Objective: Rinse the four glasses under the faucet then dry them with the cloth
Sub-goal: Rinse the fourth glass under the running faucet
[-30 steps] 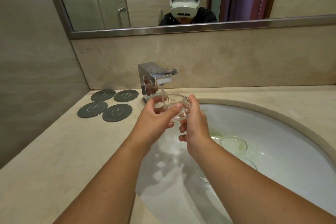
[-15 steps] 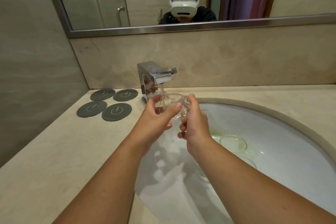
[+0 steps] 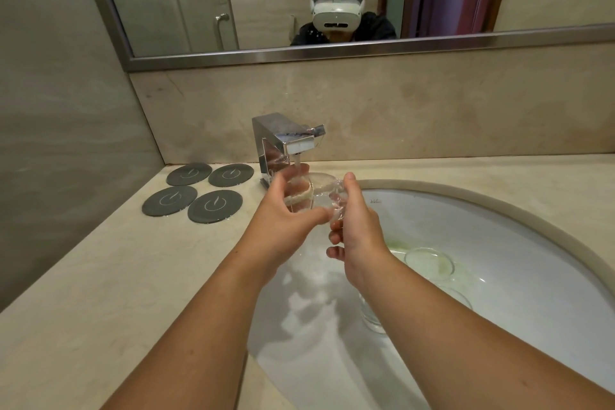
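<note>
A clear glass (image 3: 321,191) sits under the running chrome faucet (image 3: 286,140), with water pouring into it. My left hand (image 3: 286,220) grips it from the left, thumb across the front. My right hand (image 3: 356,226) holds its right side, fingers curled underneath. Other clear glasses stand in the white sink (image 3: 499,233): one (image 3: 429,261) with a greenish tint to the right of my right wrist, another (image 3: 372,316) partly hidden under my right forearm. No cloth is in view.
Several dark round coasters (image 3: 193,193) lie on the beige counter (image 3: 100,293) left of the faucet. A mirror (image 3: 299,0) hangs above the backsplash. A tiled wall closes the left side.
My left thumb has slid lower across the glass and the glass has turned slightly between my hands. Water keeps running.
</note>
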`<state>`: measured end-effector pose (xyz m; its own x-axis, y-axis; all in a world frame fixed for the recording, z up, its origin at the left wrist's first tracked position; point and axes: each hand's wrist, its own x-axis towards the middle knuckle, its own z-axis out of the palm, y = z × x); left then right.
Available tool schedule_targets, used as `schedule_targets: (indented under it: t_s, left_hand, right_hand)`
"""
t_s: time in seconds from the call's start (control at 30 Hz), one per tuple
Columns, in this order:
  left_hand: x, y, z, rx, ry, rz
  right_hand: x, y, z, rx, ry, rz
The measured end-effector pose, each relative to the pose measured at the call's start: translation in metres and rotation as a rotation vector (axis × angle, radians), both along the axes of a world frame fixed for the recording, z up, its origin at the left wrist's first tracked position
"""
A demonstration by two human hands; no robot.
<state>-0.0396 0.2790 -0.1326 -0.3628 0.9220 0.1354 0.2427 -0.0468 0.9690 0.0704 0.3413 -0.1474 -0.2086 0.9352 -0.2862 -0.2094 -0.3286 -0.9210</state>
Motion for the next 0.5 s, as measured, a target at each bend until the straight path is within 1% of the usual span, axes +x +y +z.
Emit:
schedule_targets:
  t_s: [0.1,0.2,0.37,0.5]
  left_hand:
    - [0.0008,0.0014,-0.0014,-0.016,-0.061,0.002]
    - [0.0027,0.0009,-0.0003,-0.035,-0.077,0.034]
    - [0.0011,0.0009,0.0001,-0.040,-0.041,0.086]
    - [-0.0006,0.0019,0.0014,-0.020,-0.010,0.107]
  right_hand:
    - [-0.0008,0.0019,-0.0005,0.004,0.030,-0.023]
    - [-0.0016,0.0035,-0.0023,0.016,0.041,-0.028]
    - [-0.0016,0.0039,-0.0022,0.019,0.034,-0.011]
    - [-0.0014,0.0034,-0.0017,0.016,-0.015,0.019]
